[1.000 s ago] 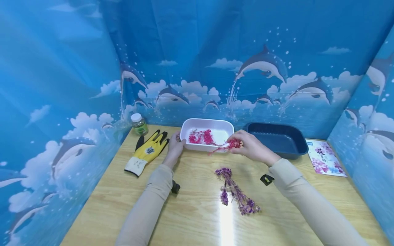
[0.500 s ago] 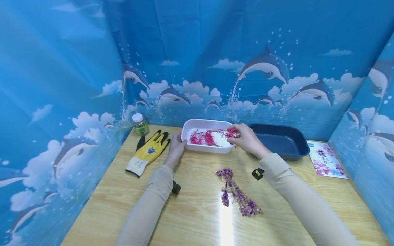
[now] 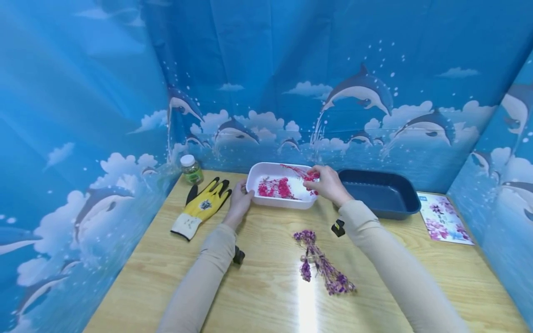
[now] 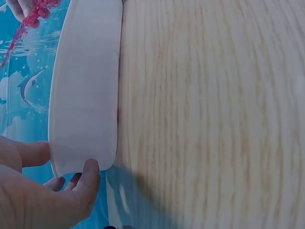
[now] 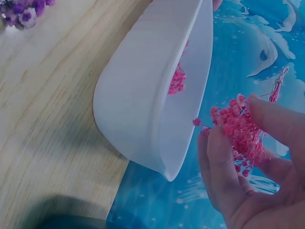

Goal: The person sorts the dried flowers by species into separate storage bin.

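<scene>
My left hand (image 3: 239,201) holds the left end of a white plastic tub (image 3: 287,202); in the left wrist view its thumb and fingers are at the tub's end. Over the tub's right end, my right hand (image 3: 331,186) pinches a small bunch of pink-red dried flowers (image 5: 240,131), the flower heads between thumb and fingers. The stems of this bunch reach back and left across the tub in the head view. More pink-red dried flowers (image 3: 275,188) lie inside the tub, left of its middle.
A tied bunch of purple dried flowers (image 3: 322,263) lies in front. Right of the tub stand a dark blue tub (image 3: 381,213) and a printed floral card (image 3: 443,217). On the left are a yellow-and-black work glove (image 3: 204,206) and a jar with a white lid (image 3: 191,170).
My right hand has carried its bunch from the tub's front rim to above the right end. The stems have swung from pointing front-left to back-left. My left hand stays put.
</scene>
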`<state>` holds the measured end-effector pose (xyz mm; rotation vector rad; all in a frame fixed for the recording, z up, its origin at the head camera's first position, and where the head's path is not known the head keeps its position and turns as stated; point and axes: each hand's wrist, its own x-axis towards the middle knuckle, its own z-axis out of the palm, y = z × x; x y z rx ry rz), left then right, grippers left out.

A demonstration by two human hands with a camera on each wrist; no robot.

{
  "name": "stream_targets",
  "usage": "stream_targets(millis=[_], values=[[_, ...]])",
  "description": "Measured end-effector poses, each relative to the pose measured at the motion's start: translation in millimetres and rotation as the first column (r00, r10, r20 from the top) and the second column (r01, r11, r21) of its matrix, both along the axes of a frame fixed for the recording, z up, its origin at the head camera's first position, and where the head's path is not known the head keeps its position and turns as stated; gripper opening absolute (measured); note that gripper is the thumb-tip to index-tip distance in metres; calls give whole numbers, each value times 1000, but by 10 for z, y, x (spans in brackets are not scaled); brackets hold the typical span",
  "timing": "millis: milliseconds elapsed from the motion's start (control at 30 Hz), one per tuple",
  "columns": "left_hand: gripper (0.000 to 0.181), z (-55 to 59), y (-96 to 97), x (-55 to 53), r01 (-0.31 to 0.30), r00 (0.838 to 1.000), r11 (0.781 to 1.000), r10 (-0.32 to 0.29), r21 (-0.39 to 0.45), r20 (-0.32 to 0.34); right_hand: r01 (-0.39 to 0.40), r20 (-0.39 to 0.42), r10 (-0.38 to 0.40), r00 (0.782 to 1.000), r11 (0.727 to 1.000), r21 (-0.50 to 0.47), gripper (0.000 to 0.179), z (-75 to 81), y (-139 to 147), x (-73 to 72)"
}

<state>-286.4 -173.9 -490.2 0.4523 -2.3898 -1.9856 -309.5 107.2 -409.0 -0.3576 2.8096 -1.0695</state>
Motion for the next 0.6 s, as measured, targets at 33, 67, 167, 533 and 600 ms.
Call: stream_targets(millis=[33, 67, 167, 533, 600], values=[[58, 4, -1, 1, 1, 1000, 1000, -1, -4, -2, 2, 5, -2, 1000, 1000, -6, 48, -12, -10, -18], [57, 6, -2, 1, 2, 1000, 1000, -2, -12, -1, 7, 12, -7, 1000, 1000, -8, 48, -24, -19, -33], [57, 15, -4, -1, 4, 1000, 999, -4, -32, 2, 22, 22, -22, 1000, 1000, -9, 47, -50, -58, -70], [57, 21, 8, -5, 7, 1000, 999, -7, -53, 13, 59, -17, -58, 998, 996, 66, 41, -167, -199, -167], [57, 21, 11, -4, 9, 1000, 998, -9, -57, 4, 72, -25, -70, 997, 994, 77, 39, -180, -217, -181]])
